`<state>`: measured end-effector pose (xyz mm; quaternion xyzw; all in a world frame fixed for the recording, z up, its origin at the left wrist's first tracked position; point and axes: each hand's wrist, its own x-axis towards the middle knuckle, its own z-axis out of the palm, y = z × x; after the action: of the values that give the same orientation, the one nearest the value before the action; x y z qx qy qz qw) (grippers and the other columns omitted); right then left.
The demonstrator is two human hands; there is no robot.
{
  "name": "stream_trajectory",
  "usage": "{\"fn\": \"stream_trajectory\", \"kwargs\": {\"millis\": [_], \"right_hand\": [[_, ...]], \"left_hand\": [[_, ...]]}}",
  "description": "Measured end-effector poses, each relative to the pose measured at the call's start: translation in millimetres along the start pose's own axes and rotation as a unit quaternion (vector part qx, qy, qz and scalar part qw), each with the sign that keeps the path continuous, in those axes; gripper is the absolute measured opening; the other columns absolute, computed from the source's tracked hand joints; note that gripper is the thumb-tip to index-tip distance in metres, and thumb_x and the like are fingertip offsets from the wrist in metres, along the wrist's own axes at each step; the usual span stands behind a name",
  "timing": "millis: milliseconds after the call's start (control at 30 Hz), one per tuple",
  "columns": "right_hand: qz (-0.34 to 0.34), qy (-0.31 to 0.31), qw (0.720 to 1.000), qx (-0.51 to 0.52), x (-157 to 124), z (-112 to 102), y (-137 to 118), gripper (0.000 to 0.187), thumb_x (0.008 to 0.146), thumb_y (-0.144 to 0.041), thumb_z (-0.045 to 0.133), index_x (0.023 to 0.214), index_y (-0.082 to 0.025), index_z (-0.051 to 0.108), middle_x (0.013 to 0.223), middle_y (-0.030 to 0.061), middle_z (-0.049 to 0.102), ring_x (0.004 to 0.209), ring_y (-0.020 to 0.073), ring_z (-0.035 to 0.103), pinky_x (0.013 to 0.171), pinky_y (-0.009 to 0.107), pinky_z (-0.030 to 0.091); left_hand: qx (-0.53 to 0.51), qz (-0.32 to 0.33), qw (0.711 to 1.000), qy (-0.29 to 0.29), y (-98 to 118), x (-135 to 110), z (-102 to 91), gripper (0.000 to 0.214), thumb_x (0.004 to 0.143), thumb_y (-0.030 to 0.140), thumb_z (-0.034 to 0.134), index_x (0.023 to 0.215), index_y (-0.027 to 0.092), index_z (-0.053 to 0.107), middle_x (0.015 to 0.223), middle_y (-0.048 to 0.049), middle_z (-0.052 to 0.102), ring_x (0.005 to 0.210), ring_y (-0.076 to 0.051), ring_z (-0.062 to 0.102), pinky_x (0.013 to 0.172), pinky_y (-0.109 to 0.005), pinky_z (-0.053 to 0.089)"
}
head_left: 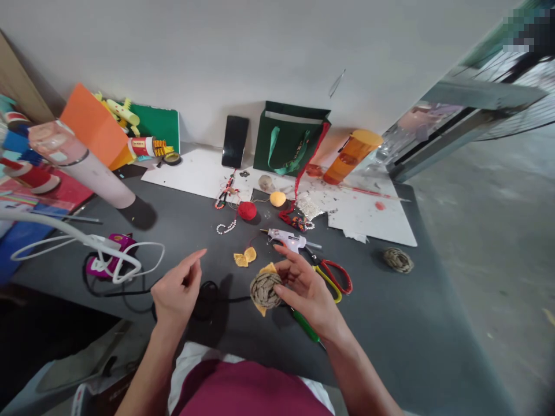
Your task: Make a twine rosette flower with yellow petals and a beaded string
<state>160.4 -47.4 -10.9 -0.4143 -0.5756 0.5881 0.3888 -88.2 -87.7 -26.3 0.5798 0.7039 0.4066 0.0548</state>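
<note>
My right hand point(310, 292) grips a coiled grey-brown knitted rosette point(265, 290) by its right edge, fingers and thumb around it. Yellow pointed pieces point(261, 310) stick out behind the rosette. To the left, my left hand point(177, 293) is raised with its fingers curled and closed; whatever may be pinched there is too small to make out. Between the hands and a little farther off lies a yellow crocheted bow-like piece point(245, 256). Just beyond my right hand rests a white glue gun point(288, 238), with red-and-yellow-handled scissors point(336, 277) beside it. A green-handled tool point(306, 326) lies partly under my right wrist.
Red yarn point(247, 211) and yellow yarn point(278, 199) balls sit mid-table. Behind them stand a phone point(235, 141), a green gift bag point(284, 141) and an orange container point(351, 157). A pink tumbler point(93, 173) and white cable point(150, 270) are left. Another rosette point(398, 260) lies right.
</note>
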Motion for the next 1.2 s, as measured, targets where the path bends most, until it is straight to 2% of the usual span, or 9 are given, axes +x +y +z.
{"fn": "stream_trajectory", "kwargs": {"millis": [67, 133, 267, 333, 600, 767, 1000, 1100, 1200], "right_hand": [[0.005, -0.002, 1.000, 0.030, 1, 0, 2, 0.056, 0.081, -0.020, 0.064, 0.134, -0.025, 0.047, 0.097, 0.0035, 0.066, 0.088, 0.0165, 0.066, 0.078, 0.032, 0.055], [0.004, -0.010, 1.000, 0.024, 1, 4, 1, 0.056, 0.080, -0.019, 0.064, 0.134, -0.025, 0.048, 0.096, 0.0031, 0.066, 0.087, 0.0159, 0.066, 0.078, 0.031, 0.054], [-0.037, -0.018, 0.997, -0.062, 1, 16, -6, 0.056, 0.079, -0.016, 0.062, 0.132, -0.024, 0.049, 0.095, 0.0026, 0.067, 0.084, 0.0151, 0.064, 0.072, 0.028, 0.053], [-0.062, -0.013, 0.992, -0.112, 1, 19, -12, 0.055, 0.079, -0.014, 0.060, 0.132, -0.023, 0.049, 0.094, 0.0025, 0.068, 0.082, 0.0151, 0.064, 0.069, 0.028, 0.053], [-0.127, 0.013, 0.978, -0.165, -2, 17, -20, 0.052, 0.082, -0.014, 0.062, 0.131, -0.026, 0.052, 0.106, 0.0051, 0.069, 0.096, 0.0187, 0.066, 0.087, 0.036, 0.055], [-0.167, 0.040, 0.964, -0.202, 0, 20, -15, 0.038, 0.087, -0.012, 0.057, 0.122, -0.027, 0.059, 0.088, 0.0012, 0.070, 0.081, 0.0163, 0.067, 0.081, 0.033, 0.056], [-0.207, 0.043, 0.949, -0.235, -1, 18, -14, 0.041, 0.089, -0.014, 0.058, 0.127, -0.029, 0.055, 0.088, 0.0013, 0.070, 0.081, 0.0171, 0.068, 0.078, 0.032, 0.057], [-0.208, 0.060, 0.955, -0.204, -3, 14, -12, 0.037, 0.092, -0.020, 0.055, 0.128, -0.028, 0.054, 0.100, 0.0053, 0.070, 0.091, 0.0193, 0.067, 0.083, 0.036, 0.056], [-0.146, 0.073, 0.977, -0.134, -4, 10, -11, 0.044, 0.092, -0.029, 0.057, 0.135, -0.025, 0.048, 0.113, 0.0096, 0.067, 0.098, 0.0210, 0.066, 0.084, 0.037, 0.057]], "left_hand": [[0.019, 0.025, 1.000, 0.002, 6, 0, -6.5, 0.032, 0.081, 0.025, 0.067, 0.113, 0.026, 0.071, 0.100, -0.0066, 0.071, 0.087, -0.022, 0.061, 0.087, -0.037, 0.047], [-0.059, 0.009, 0.998, -0.014, 20, -1, -8.1, 0.039, 0.080, 0.028, 0.067, 0.120, 0.024, 0.067, 0.121, -0.0103, 0.063, 0.108, -0.026, 0.058, 0.096, -0.040, 0.044], [-0.298, -0.042, 0.926, -0.228, 50, -2, 5.6, 0.030, 0.083, 0.028, 0.063, 0.111, 0.021, 0.067, 0.110, -0.0091, 0.067, 0.098, -0.022, 0.064, 0.085, -0.034, 0.051], [-0.318, -0.072, 0.909, -0.261, 58, -2, 14.5, 0.027, 0.076, 0.024, 0.068, 0.102, 0.019, 0.068, 0.099, -0.0076, 0.070, 0.090, -0.020, 0.065, 0.083, -0.033, 0.052], [-0.296, -0.100, 0.912, -0.266, 64, 0, 17.9, 0.020, 0.070, 0.019, 0.067, 0.090, 0.018, 0.069, 0.088, -0.0038, 0.074, 0.083, -0.019, 0.065, 0.080, -0.031, 0.051], [-0.294, -0.116, 0.903, -0.290, 67, -3, 19.8, 0.019, 0.068, 0.017, 0.066, 0.086, 0.019, 0.068, 0.085, -0.0032, 0.074, 0.080, -0.018, 0.065, 0.079, -0.031, 0.051], [-0.333, -0.155, 0.885, -0.285, 65, -6, 24.9, 0.031, 0.067, 0.018, 0.070, 0.098, 0.018, 0.066, 0.086, -0.0037, 0.071, 0.081, -0.018, 0.063, 0.079, -0.032, 0.050], [-0.377, -0.185, 0.858, -0.296, 64, -6, 27.8, 0.030, 0.068, 0.023, 0.074, 0.096, 0.017, 0.069, 0.087, -0.0047, 0.072, 0.080, -0.018, 0.064, 0.080, -0.032, 0.050], [-0.458, -0.262, 0.805, -0.272, 60, -7, 31.8, 0.035, 0.067, 0.034, 0.080, 0.094, 0.016, 0.069, 0.090, -0.0069, 0.072, 0.083, -0.019, 0.065, 0.080, -0.033, 0.051]]}}
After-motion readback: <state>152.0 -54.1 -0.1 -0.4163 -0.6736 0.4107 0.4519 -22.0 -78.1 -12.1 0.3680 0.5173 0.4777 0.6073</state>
